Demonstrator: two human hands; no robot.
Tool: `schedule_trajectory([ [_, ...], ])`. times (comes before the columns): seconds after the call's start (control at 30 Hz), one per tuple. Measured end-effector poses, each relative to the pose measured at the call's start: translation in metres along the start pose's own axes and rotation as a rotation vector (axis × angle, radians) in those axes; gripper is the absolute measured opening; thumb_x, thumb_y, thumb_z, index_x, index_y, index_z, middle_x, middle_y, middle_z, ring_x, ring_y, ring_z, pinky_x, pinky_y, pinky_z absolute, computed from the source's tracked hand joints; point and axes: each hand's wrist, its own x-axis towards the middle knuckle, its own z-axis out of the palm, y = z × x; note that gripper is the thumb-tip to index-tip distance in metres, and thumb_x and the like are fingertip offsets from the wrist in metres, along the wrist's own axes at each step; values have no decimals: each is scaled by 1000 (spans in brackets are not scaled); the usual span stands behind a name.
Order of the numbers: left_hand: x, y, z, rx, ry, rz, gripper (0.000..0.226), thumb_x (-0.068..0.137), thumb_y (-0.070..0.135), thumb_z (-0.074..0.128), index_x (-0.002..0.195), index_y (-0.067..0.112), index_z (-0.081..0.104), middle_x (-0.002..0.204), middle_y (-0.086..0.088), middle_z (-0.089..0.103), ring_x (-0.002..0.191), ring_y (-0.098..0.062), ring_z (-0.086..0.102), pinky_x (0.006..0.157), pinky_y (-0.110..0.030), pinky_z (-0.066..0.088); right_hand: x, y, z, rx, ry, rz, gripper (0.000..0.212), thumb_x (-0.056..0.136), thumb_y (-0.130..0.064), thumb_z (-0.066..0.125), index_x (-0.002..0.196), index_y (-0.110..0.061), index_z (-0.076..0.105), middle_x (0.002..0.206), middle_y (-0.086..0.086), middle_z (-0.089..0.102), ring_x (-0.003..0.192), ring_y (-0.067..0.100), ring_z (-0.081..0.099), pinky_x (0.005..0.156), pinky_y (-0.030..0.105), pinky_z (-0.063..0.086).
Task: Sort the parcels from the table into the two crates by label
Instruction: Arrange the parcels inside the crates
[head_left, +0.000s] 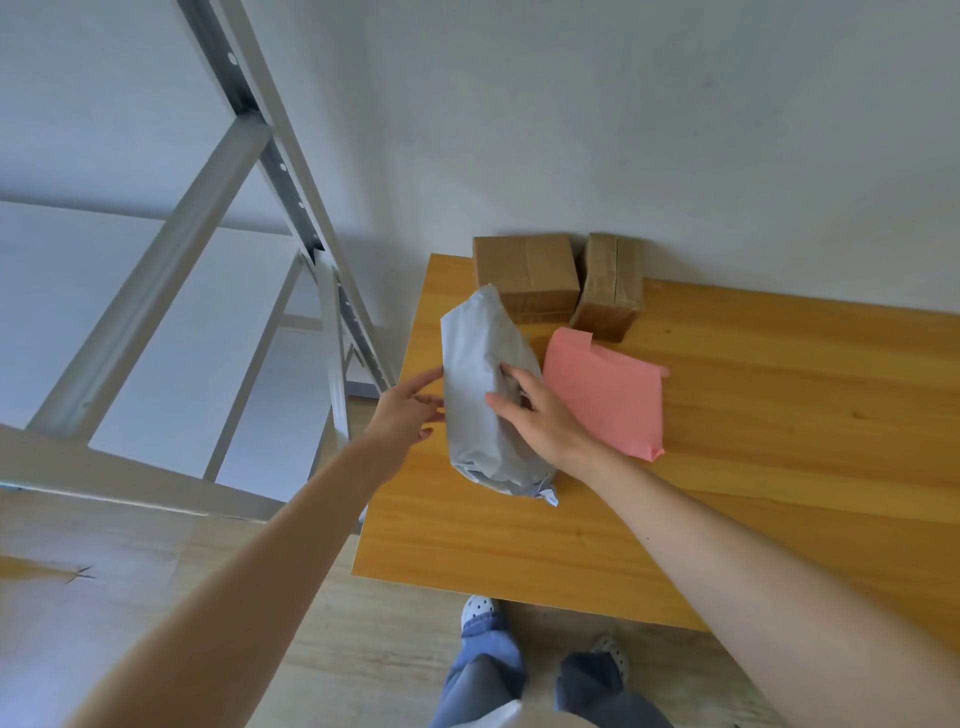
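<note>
A grey plastic mailer parcel (483, 384) stands tilted over the left part of the wooden table (727, 493). My right hand (540, 415) grips its right side, fingers pressed into the plastic. My left hand (405, 410) is open, its fingertips at the parcel's left edge. A flat pink parcel (608, 389) lies on the table just right of the grey one. Two brown cardboard boxes (524, 275) (610, 291) sit against the wall at the table's back. No label or crate is visible.
A grey metal shelving rack (270, 171) stands left of the table, with a pale shelf board (104, 571) near my left arm. My legs and shoes (478, 608) are at the table's front edge on the wooden floor.
</note>
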Motion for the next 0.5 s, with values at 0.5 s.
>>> schedule_trajectory([
  [0.5, 3, -4, 75, 73, -204, -200, 109, 59, 71, 69, 150, 32, 25, 152, -1, 33, 136, -30, 37, 106, -54, 38, -27, 16, -49, 449, 325, 177, 18, 99, -27, 46, 110, -18, 57, 96, 3, 68, 80, 17, 66, 65, 28, 51],
])
